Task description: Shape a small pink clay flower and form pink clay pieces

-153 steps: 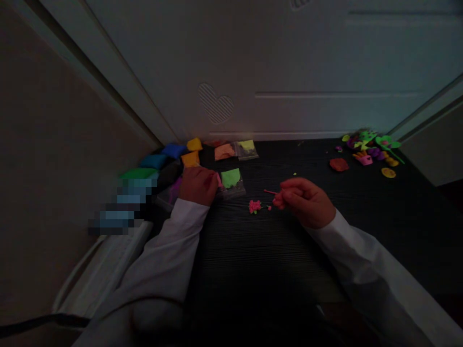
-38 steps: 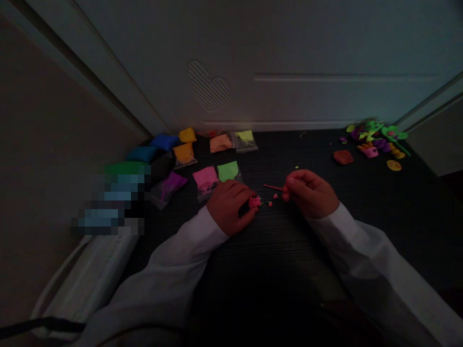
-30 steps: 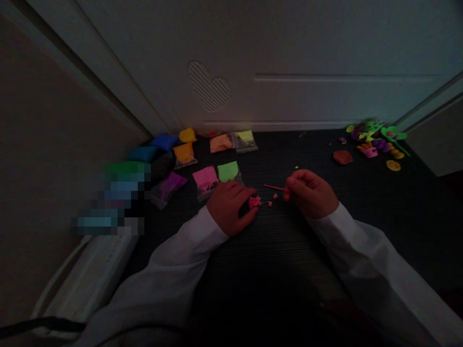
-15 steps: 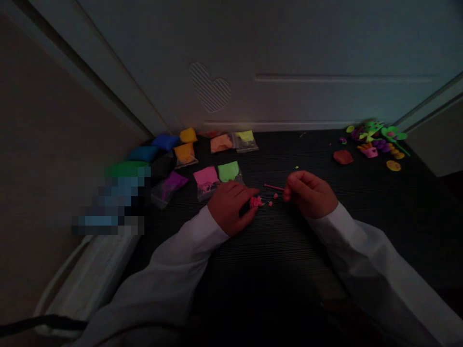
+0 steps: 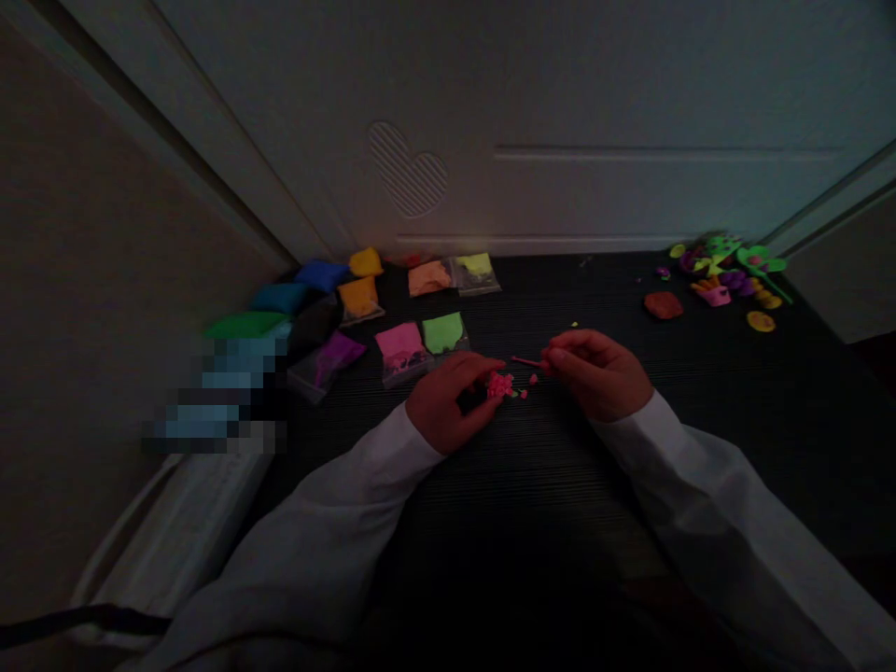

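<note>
Cluster of pink bits (image 5: 501, 385) edging toward the pink stick (image 5: 526, 361)

In the head view, the left hand (image 5: 446, 401) is resting low over the dark tabletop (image 5: 546, 495), its thumb and fingers curving along opposite sides of the cluster. I cannot tell whether they are pressing on it or only flanking it. The right hand (image 5: 603, 376) is pinching the thin pink stick between thumb and fingertips; the free end is pointing left toward the cluster without clearly touching it.

Since half a second ago, the cluster is sitting slightly farther right, and the left fingertips are lying a little farther right with it. The right fingertips are also showing nearer the stick's free end, leaving a shorter length exposed. For the work in hand, my reading is that the two hands are drawing together and that the shorter hold is giving finer control.

Two loose pieces, an upper pink bud (image 5: 533, 379) and a lower pink bud (image 5: 524, 394), are lying just right of the cluster, apparently untouched. Beyond the left hand, a pink packet (image 5: 400, 342) and a green packet (image 5: 443, 332) are lying side by side.
</note>
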Demonstrator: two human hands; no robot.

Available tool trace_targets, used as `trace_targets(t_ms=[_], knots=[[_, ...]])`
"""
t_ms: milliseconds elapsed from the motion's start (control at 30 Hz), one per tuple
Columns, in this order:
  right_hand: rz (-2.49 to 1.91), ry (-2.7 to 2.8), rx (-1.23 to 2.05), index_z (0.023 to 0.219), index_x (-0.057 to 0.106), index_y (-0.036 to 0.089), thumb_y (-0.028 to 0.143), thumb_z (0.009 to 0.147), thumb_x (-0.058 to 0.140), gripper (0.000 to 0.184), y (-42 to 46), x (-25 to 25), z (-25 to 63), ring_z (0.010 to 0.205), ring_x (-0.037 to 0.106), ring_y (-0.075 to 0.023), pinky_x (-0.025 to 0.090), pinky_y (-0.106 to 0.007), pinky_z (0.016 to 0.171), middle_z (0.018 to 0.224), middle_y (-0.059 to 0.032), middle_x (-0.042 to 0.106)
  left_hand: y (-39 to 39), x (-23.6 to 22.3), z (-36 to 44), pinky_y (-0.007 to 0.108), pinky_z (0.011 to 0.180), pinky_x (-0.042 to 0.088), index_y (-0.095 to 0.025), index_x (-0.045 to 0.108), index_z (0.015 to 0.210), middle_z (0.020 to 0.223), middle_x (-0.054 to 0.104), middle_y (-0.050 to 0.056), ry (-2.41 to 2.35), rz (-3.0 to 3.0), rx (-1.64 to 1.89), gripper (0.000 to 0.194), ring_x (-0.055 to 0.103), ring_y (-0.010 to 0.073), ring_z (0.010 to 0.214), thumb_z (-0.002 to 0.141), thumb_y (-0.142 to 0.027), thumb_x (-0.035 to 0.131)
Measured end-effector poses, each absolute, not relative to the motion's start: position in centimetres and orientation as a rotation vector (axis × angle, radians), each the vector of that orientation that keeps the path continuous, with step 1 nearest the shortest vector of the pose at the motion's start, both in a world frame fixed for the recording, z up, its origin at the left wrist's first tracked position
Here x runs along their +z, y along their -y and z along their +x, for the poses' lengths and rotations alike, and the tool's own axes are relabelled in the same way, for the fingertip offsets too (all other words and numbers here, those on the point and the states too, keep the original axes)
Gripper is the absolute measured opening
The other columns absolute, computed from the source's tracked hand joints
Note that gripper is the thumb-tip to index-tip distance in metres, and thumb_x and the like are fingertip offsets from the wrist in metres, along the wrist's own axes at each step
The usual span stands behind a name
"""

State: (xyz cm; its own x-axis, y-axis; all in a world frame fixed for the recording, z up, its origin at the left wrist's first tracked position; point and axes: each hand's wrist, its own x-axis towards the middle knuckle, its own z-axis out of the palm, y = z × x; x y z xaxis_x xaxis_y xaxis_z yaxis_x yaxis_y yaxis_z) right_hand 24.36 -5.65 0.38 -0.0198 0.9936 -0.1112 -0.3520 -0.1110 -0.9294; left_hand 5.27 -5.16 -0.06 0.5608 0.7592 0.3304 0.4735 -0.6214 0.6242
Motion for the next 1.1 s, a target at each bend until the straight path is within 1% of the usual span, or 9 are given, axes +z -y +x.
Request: trace_targets(t_ms=[100, 200, 400, 533, 700, 833, 900, 1000, 1100], knots=[[-1.038, 0.867, 1.43, 0.073, 0.061, 0.023, 0.016, 0.058, 0.066, 0.017, 5.7, 0.5, 24.3, 0.062, 0.059, -0.0058, 0.047, -0.018, 0.061, 0.067, 0.005, 0.064, 5.1, -0.1, 5.3, 0.023, 0.062, 0.044, -0.015, 0.049, 0.101, 0.086, 0.053, 0.005, -1.007, 2.225, 0.839, 0.033, 0.049, 0.0085, 0.068, 0.069, -0.022, 0.052], [-1.033, 0.834, 1.444, 0.074, 0.062, 0.022, 0.017, 0.06, 0.064, 0.015, 5.6, 0.6, 24.2, 0.062, 0.059, -0.0063, 0.047, -0.019, 0.063, 0.067, 0.0041, 0.064, 5.1, -0.2, 5.4, 0.024, 0.061, 0.044, -0.015, 0.049, 0.101, 0.086, 0.053, 0.005, -1.011, 2.215, 0.842, 0.033, 0.049, 0.0092, 0.069, 0.069, -0.023, 0.052], [-1.037, 0.813, 1.471, 0.076, 0.06, 0.021, 0.018, 0.06, 0.064, 0.017, 5.6, 0.8, 24.2, 0.063, 0.06, -0.0077, 0.05, -0.021, 0.062, 0.068, 0.0029, 0.065, 5.1, -0.3, 5.4, 0.031, 0.075, 0.042, -0.014, 0.049, 0.101, 0.093, 0.055, 0.007, -1.008, 2.37, 0.781, 0.031, 0.049, 0.0148, 0.087, 0.07, -0.022, 0.049], [-1.051, 0.828, 1.47, 0.076, 0.059, 0.021, 0.018, 0.059, 0.065, 0.018, 5.7, 1.0, 24.2, 0.063, 0.06, -0.0083, 0.05, -0.023, 0.063, 0.069, 0.0027, 0.065, 5.0, -0.5, 5.3, 0.033, 0.077, 0.041, -0.014, 0.049, 0.1, 0.093, 0.055, 0.007, -1.028, 2.414, 0.765, 0.031, 0.049, 0.0156, 0.088, 0.071, -0.023, 0.049], [-1.09, 0.863, 1.445, 0.072, 0.058, 0.02, 0.022, 0.058, 0.066, 0.016, 5.6, 0.8, 24.3, 0.061, 0.059, -0.009, 0.049, -0.026, 0.061, 0.067, 0.0026, 0.064, 4.9, -0.9, 5.3, 0.034, 0.079, 0.04, -0.013, 0.049, 0.101, 0.093, 0.055, 0.007, -1.024, 2.472, 0.72, 0.032, 0.048, 0.0159, 0.088, 0.071, -0.024, 0.048], [-1.129, 1.074, 1.315, 0.073, 0.057, 0.021, 0.024, 0.062, 0.062, 0.012, 6.0, 0.9, 24.2, 0.059, 0.056, -0.0078, 0.047, -0.024, 0.059, 0.066, 0.0039, 0.06, 5.0, -0.7, 5.3, 0.035, 0.082, 0.037, -0.013, 0.05, 0.1, 0.096, 0.053, 0.008, -1.05, 2.493, 0.761, 0.033, 0.046, 0.0166, 0.091, 0.07, -0.028, 0.05], [-1.182, 1.236, 1.221, 0.074, 0.057, 0.021, 0.024, 0.064, 0.061, 0.011, 6.3, 1.1, 23.9, 0.061, 0.054, -0.0083, 0.045, -0.024, 0.06, 0.067, 0.0031, 0.058, 5.1, -0.4, 5.3, 0.035, 0.083, 0.037, -0.014, 0.052, 0.099, 0.098, 0.053, 0.008, -1.061, 2.494, 0.82, 0.033, 0.046, 0.0166, 0.092, 0.07, -0.029, 0.05], [-1.215, 1.431, 1.119, 0.076, 0.055, 0.02, 0.025, 0.067, 0.058, 0.011, 6.8, 1.2, 23.6, 0.063, 0.052, -0.0094, 0.043, -0.025, 0.061, 0.07, 0.0016, 0.056, 5.2, -0.1, 5.2, 0.034, 0.082, 0.037, -0.013, 0.054, 0.095, 0.096, 0.054, 0.008, -1.071, 2.487, 0.879, 0.029, 0.047, 0.0157, 0.091, 0.07, -0.028, 0.051], [-1.2, 1.498, 1.087, 0.077, 0.052, 0.02, 0.027, 0.069, 0.055, 0.01, 7.0, 1.1, 23.5, 0.061, 0.051, -0.0097, 0.042, -0.026, 0.06, 0.069, 0.0012, 0.054, 5.2, 0.0, 5.2, 0.033, 0.08, 0.038, -0.013, 0.055, 0.093, 0.093, 0.055, 0.007, -1.08, 2.467, 0.89, 0.027, 0.047, 0.0153, 0.089, 0.07, -0.027, 0.051]])
